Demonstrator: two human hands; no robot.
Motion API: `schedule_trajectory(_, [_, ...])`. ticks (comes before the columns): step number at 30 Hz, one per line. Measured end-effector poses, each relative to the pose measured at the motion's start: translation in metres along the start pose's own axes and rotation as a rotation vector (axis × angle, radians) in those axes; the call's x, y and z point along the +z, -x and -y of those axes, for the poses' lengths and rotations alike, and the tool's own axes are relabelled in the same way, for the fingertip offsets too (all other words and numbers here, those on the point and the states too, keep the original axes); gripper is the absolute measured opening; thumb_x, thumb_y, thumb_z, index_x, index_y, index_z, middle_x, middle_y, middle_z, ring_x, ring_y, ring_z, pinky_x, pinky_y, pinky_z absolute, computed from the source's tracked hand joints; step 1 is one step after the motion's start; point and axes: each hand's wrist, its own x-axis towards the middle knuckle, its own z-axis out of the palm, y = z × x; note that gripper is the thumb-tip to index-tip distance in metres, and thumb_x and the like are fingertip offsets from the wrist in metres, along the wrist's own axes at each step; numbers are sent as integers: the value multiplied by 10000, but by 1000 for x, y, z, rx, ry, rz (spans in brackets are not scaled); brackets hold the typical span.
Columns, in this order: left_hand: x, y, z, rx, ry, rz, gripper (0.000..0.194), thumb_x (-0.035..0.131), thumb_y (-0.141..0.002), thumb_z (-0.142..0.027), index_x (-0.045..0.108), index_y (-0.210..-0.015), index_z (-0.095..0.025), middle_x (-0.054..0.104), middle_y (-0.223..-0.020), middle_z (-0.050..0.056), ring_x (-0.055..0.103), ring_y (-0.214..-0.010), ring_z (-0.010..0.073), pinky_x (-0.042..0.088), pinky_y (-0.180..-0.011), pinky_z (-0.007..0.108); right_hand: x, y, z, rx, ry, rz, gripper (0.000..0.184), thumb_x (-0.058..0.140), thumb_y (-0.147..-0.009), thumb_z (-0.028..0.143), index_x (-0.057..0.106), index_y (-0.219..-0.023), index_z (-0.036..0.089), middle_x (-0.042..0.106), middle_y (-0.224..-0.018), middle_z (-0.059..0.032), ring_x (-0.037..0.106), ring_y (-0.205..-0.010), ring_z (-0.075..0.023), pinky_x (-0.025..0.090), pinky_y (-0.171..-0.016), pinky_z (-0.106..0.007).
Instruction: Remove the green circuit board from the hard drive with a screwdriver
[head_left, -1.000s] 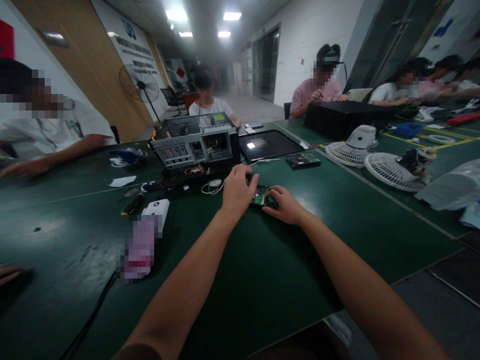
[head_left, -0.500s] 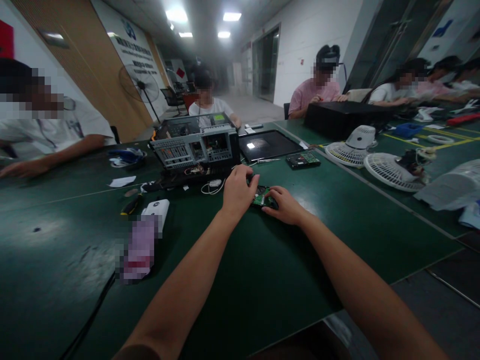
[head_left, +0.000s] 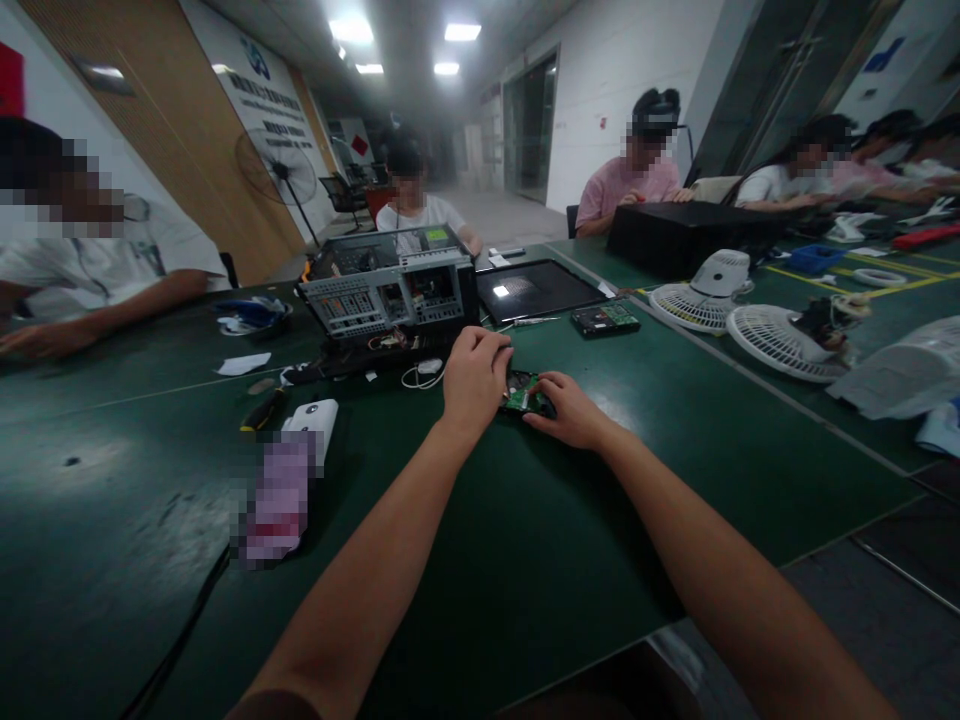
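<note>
A hard drive (head_left: 520, 398) with a green circuit board lies in front of me on the green table, partly covered by my hands. My right hand (head_left: 568, 408) grips its right side, thumb at the near edge and fingers over the board. At its left end is my left hand (head_left: 477, 378), fingers curled and drawn together with the thumb; whatever they pinch is hidden behind the hand. Beyond my left hand stands an opened computer case (head_left: 390, 300) lying on its side. A second hard drive (head_left: 606, 319) rests farther back on the right.
A black side panel (head_left: 544, 288) and a screwdriver (head_left: 531, 321) lie behind my hands. To the left are a white power bank (head_left: 319, 420) with a pink blurred item and a yellow-black screwdriver (head_left: 264, 410). Fan parts (head_left: 787, 340) stand right. Several people sit around.
My left hand's thumb and fingers have come closer together, and the hand has shifted slightly left. My right hand and the hard drive stay in place.
</note>
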Motion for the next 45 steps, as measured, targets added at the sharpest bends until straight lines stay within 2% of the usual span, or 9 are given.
schedule_trajectory(15, [0,-1,-1,34,18,32,211,535,-929,-95,656,-1062,-206,661,-1060,78,626,-1020,224,522,-931,382,-1,0,1,-1,-6,3,426,710,-844,466,623,-1178,217,539,-1323,-147,510,-1271,-311,404,-1114,-498])
schedule_trajectory(45, [1,0,0,22,45,36,197,543,-930,-102,654,-1057,-202,689,-1061,80,650,-1009,223,533,-928,387,-3,0,2,6,8,16,435,704,-847,477,619,-1185,218,535,-1331,-146,510,-1279,-314,410,-1117,-493])
